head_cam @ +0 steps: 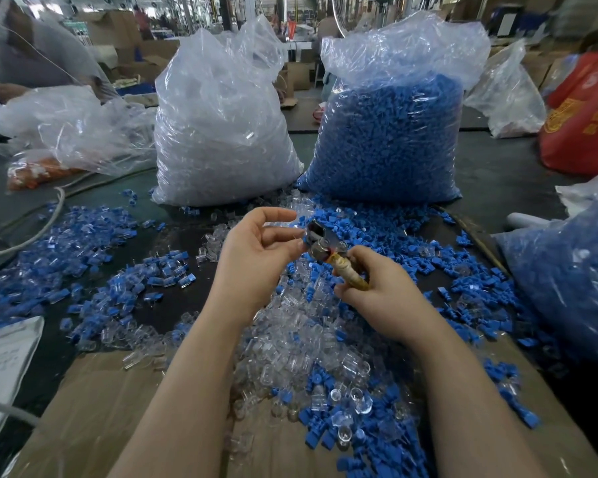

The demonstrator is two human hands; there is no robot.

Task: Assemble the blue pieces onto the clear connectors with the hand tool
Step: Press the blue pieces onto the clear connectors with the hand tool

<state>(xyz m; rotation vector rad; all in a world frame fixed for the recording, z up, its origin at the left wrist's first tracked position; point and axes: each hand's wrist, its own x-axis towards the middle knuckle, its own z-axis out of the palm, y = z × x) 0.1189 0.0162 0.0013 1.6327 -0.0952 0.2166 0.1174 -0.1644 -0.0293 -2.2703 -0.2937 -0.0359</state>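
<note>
Two hands meet above the middle of the tabletop [497, 174], over a loose heap of parts. The right hand [377, 291] is curled round the taped, yellowish handle of the hand tool [328, 250], whose metal head points up and to the left. The left hand [256, 250] sits just beside that head, palm turned toward the camera, its thumb and fingertips pinched at the tool's tip; a bit of blue shows there, though what exactly it holds is too small to tell. Beneath the hands lies a pile of clear connectors [301, 343], spilling toward the near edge onto a sheet of cardboard [101, 408]. Loose blue pieces [370, 229] spread behind and to the right of the tool, and more lie scattered on the cardboard in front. Off to the left, many joined blue-and-clear parts [118, 270] are strewn over the dark surface. At the back stand two tall plastic bags side by side: the clear bag [218, 132] full of transparent parts and the blue bag [390, 139] full of blue ones. Another bag of blue parts [567, 270] rests at the right edge, and a white cable [32, 232] curves along the left.
</note>
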